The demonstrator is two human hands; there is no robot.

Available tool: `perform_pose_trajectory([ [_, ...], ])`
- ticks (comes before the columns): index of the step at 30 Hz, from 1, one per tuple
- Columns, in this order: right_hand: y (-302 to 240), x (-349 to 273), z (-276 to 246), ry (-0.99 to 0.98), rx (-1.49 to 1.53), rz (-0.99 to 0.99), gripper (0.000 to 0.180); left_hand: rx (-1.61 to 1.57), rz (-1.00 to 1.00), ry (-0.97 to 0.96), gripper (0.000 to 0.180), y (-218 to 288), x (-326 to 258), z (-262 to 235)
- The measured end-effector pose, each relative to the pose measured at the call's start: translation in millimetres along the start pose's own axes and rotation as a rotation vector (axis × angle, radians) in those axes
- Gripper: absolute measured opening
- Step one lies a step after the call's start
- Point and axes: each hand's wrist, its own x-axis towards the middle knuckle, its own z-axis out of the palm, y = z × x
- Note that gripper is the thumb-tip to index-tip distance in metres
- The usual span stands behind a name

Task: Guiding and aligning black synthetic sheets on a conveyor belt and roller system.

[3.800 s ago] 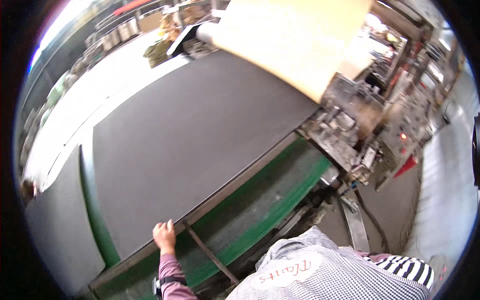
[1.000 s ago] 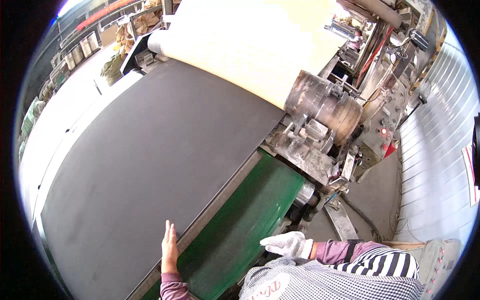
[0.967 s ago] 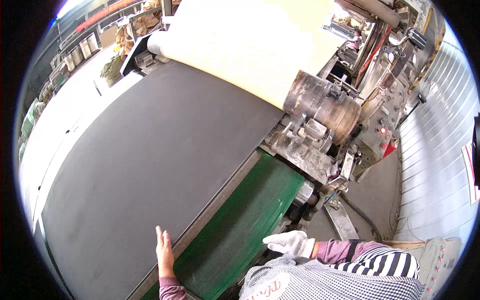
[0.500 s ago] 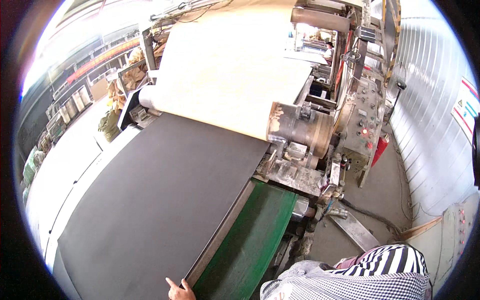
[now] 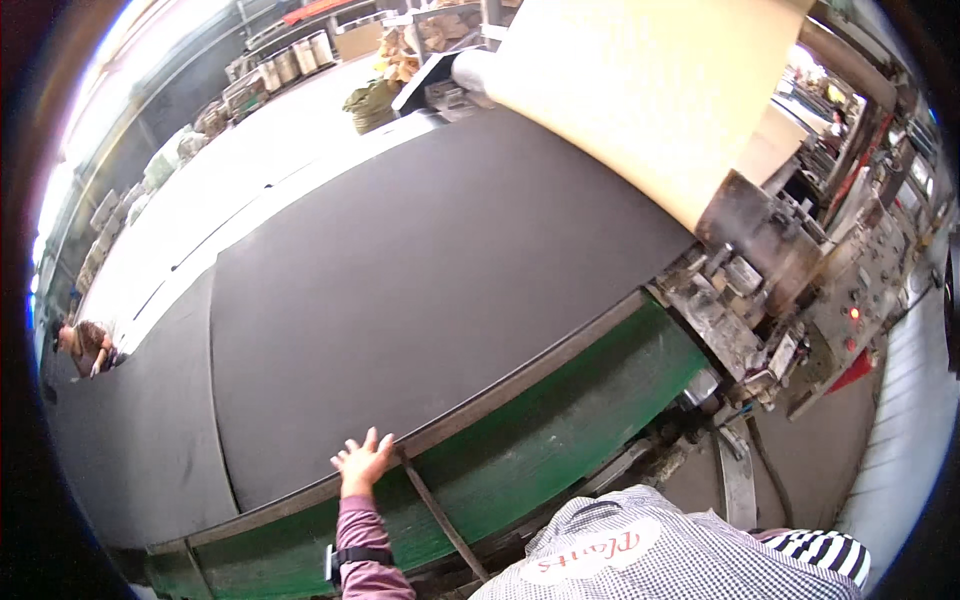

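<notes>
Left hand (image 5: pixel 365 462) is laid flat with the fingers spread wide, palm down, on the near edge of the black sheet (image 5: pixel 420 290). Nothing is gripped by it; the fingertips are pressed onto the dark surface just where the sheet meets the green bed (image 5: pixel 560 420) of the machine. A maroon sleeve (image 5: pixel 362 535) is seen running back from the wrist, and a dark band (image 5: pixel 352 557) is worn around the forearm. The right hand is not shown anywhere in the head view, so its state cannot be told.

The black sheet is spread wide across the table, from the lower left up to the big roller at the upper right. A thin metal rod (image 5: pixel 440 520) is seen slanting down from just beside the hand, across the green bed, toward the lower edge. At the far end of the sheet, a broad tan sheet (image 5: pixel 640 90) is fed over a rusty metal roller (image 5: pixel 760 230), and this is set well apart from the hand. To the right of the roller, grey machine parts (image 5: pixel 740 320) and a small red light (image 5: pixel 853 313) are visible. A checked shirt (image 5: pixel 650 545) fills the lower edge, with a striped sleeve (image 5: pixel 815 550) beside it. Far off at the left rim, another person (image 5: pixel 85 340) is seen beside the dark table.
</notes>
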Motion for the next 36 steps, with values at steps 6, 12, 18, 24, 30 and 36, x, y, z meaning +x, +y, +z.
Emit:
perform_pose_trajectory([
  [6,-18.8,-5.1,-19.1,-0.031,-0.051,-0.127,0.041,0.13,0.116,0.008,0.073,-48.6,20.3,29.0],
  [12,-19.3,-7.1,-21.3,-0.043,-0.032,-0.139,0.041,0.12,0.128,0.185,0.076,70.6,14.7,21.5],
  [18,-21.2,25.6,-47.3,-0.014,-0.145,-0.182,0.041,-0.355,0.496,0.313,0.053,99.4,30.3,54.5],
  [24,-4.7,47.7,-69.0,0.019,-0.194,-0.158,0.041,-0.225,0.163,0.427,0.056,25.1,3.6,17.3],
  [30,-20.4,39.9,-107.9,-0.008,-0.355,-0.212,0.041,-0.055,-0.181,0.338,0.058,-91.1,8.8,31.0],
  [36,-114.4,-21.9,-238.8,0.27,-0.344,-0.404,0.031,-0.242,-0.381,0.522,0.058,-93.4,23.2,24.8],
])
